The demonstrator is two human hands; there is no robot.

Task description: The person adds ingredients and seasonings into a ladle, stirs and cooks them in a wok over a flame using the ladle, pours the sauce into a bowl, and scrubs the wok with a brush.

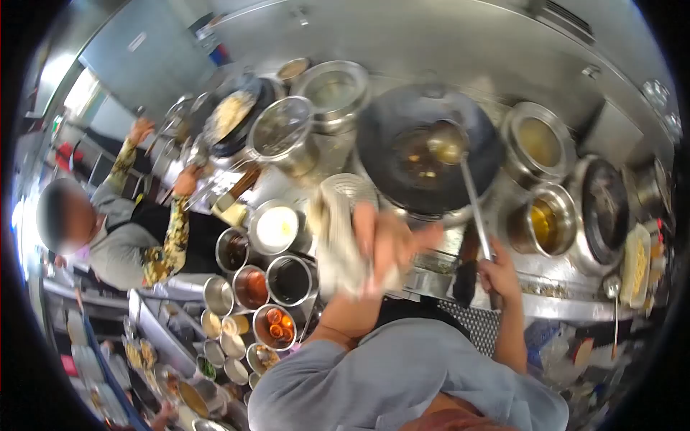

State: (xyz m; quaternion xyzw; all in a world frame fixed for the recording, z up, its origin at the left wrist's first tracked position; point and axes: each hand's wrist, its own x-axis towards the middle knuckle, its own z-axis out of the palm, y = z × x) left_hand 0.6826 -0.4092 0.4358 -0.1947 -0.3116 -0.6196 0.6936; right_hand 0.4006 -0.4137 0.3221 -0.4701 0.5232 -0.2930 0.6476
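My right hand [499,274] is closed around the long handle of a ladle [447,144]. The ladle's bowl rests in a big dark wok [388,154], over a little brown liquid with small pieces in it. Left of the wok's near edge, my left hand [384,248] is raised and smeared by motion. A pale cloth [336,248] hangs at its palm and fingers, gripped there as far as the blur shows. Some of its fingers stick out to the right.
Steel pots [539,140] and a container of yellow oil [545,226] stand right of the wok. On the left are a strainer pot [282,126], a bowl of white stuff [277,228] and several sauce containers [251,287]. A co-worker [122,237] works at another wok farther left.
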